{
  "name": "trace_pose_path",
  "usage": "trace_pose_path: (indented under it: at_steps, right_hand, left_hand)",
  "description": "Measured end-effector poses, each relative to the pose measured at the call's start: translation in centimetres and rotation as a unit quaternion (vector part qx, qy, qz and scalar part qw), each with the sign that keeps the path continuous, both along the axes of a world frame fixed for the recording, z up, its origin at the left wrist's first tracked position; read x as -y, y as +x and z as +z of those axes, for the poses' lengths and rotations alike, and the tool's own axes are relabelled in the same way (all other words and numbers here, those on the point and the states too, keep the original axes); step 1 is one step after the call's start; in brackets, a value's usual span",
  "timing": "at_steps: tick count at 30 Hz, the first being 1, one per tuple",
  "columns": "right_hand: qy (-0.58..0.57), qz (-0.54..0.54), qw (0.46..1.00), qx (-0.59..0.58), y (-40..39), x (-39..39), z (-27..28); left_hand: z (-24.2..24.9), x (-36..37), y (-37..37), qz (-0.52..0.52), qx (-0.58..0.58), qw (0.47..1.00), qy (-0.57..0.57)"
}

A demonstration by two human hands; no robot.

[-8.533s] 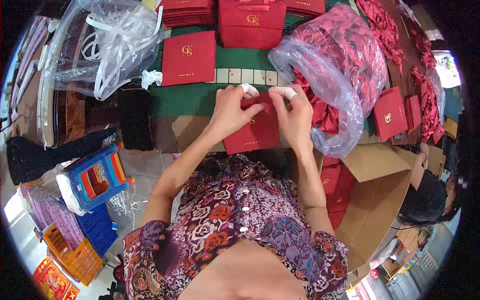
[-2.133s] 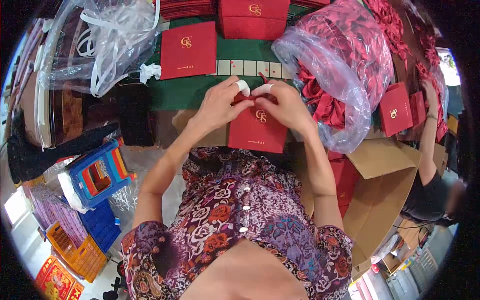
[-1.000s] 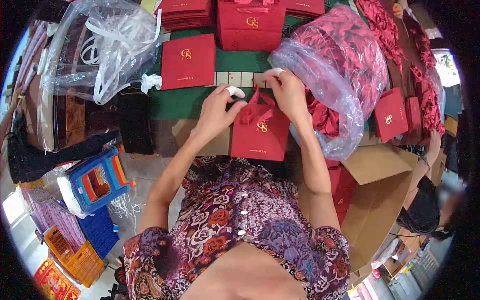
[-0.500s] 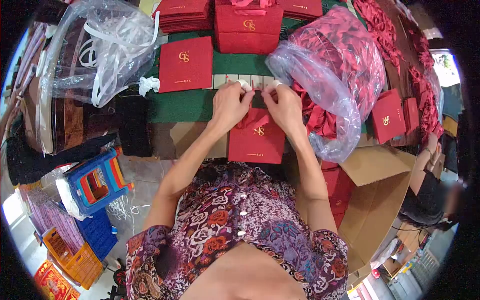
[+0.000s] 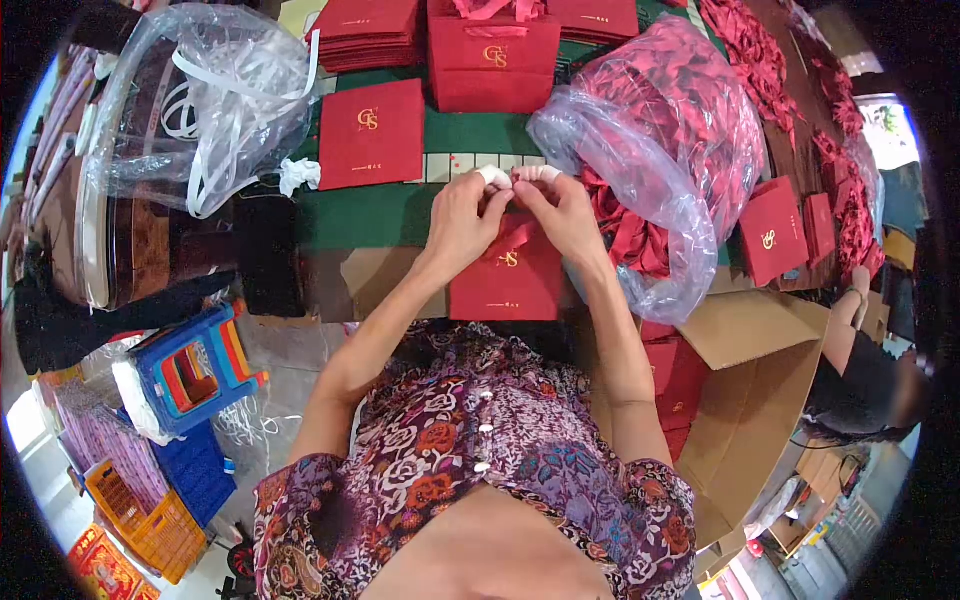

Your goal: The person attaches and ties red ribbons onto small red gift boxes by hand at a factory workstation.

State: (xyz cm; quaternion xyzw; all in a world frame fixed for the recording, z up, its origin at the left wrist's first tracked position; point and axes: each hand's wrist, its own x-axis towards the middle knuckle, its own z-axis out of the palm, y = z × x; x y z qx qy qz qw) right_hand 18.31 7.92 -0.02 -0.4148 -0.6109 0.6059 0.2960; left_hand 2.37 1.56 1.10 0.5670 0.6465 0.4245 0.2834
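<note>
Both hands meet fingertip to fingertip just above the top edge of a red paper bag (image 5: 505, 285) with gold print, which lies flat at the table's near edge. My left hand (image 5: 465, 215) is closed in a pinch, with white wrap on a finger. My right hand (image 5: 562, 212), also wrapped in white at a finger, pinches beside it. Whatever sits between the fingertips is too small to name. A red ribbon (image 5: 515, 238) shows below the hands on the bag. Behind them runs a pale segmented strip (image 5: 437, 168).
Another red bag (image 5: 372, 133) lies left, a standing one (image 5: 495, 65) behind. Clear plastic holds white ribbons (image 5: 240, 85) at left and red ribbons (image 5: 690, 110) at right. An open cardboard box (image 5: 755, 400) is at lower right; a person's arm (image 5: 845, 335) shows beyond.
My fingertips have come together, with my right hand shifted slightly left. The red strand between them is less visible. The bag below appears slightly further left and higher in view.
</note>
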Motion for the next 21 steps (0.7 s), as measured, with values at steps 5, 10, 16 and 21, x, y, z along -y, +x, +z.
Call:
trace_pose_path:
  at_steps: [5,10,16,21]
  right_hand:
    - [-0.097,0.044,0.993,-0.060,0.5,-0.7,-0.4]
    - [-0.083,0.046,0.995,-0.014,0.4,-0.3,1.7]
    - [-0.143,0.025,0.989,-0.006,0.5,-0.5,2.1]
    - [-0.109,0.032,0.993,-0.001,0.5,-0.2,2.0]
  left_hand:
    - [-0.1,-0.1,-0.6,-0.016,-0.033,0.998,0.047]
    - [0.4,0.2,-0.7,-0.015,-0.012,0.999,0.034]
    - [1.2,0.6,-0.7,-0.041,-0.033,0.999,0.015]
    - [1.1,0.5,-0.5,-0.034,-0.019,0.999,0.010]
